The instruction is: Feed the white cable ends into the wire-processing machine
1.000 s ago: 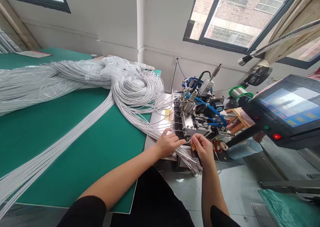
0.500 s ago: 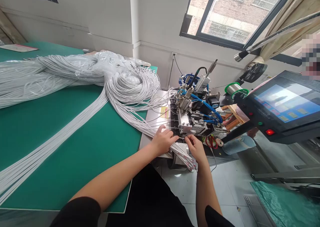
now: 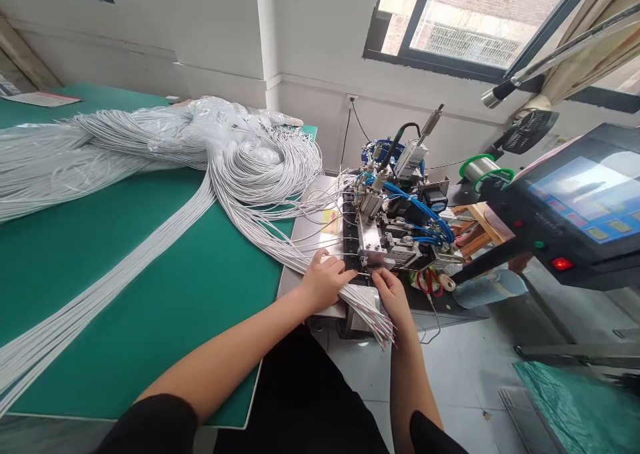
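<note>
The long wires spread over the green bench (image 3: 200, 277) run in a mass from the pile (image 3: 273, 174) towards my left hand (image 3: 324, 286), so their weight could drag on what I hold. The machine (image 3: 373, 234) stands just beside my fingertips; if its parts move while I am this close, a finger could get nipped. The bundle (image 3: 369, 313) passes under my left hand and fans out beyond it, its reddish ends loose, so a careless wrist could tangle them.

That left hand lies over the bundle with a finger stretched forward; I cannot tell how firmly its grip closes underneath. My right hand (image 3: 393, 297) has its grip drawn together, thumb and fingertip pinching a single wire (image 3: 364, 274) at the machine's front edge. With so little held, the wire could twist or sit crooked.

Compared with a second ago, my view is slightly swung, my right hand is closer in to the machine, and the wire, slanted then, lies nearly level between my hands.
</note>
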Demonstrator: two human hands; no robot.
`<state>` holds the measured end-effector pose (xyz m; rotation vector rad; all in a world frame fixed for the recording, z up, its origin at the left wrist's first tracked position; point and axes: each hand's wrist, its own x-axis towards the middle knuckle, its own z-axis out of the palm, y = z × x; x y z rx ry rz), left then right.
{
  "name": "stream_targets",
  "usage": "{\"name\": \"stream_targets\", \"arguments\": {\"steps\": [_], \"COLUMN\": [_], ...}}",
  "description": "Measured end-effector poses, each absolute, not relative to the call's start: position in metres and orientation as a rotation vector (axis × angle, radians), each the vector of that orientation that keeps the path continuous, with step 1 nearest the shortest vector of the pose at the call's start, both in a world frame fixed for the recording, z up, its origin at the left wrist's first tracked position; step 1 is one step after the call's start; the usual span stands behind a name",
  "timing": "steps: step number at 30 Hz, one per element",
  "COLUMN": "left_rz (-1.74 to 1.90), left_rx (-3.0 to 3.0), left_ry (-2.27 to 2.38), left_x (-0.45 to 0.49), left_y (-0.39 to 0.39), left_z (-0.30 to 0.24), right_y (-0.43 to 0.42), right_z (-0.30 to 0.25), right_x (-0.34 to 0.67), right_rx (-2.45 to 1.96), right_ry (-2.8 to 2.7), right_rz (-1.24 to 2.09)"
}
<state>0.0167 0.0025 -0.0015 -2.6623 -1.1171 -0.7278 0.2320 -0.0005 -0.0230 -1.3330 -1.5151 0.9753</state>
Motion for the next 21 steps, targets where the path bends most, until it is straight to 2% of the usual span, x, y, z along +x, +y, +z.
{"name": "stream_targets", "arguments": {"steps": [9,21], "left_rz": [-0.674,-0.744], "left_rx": [-2.695,-2.667], "left_ry": [-1.151,-1.165], "left_x": [0.017,0.016], "left_y": [0.003,0.003], "left_z": [-0.003,-0.003], "right_y": [0.003,-0.008], "right_z": [-0.033,-0.033], "right_x": [0.229,0.238], "right_rx": [-1.319,-1.388], "right_ry": [-1.155,-1.204], "right_rz": [1.272,1.128]}}
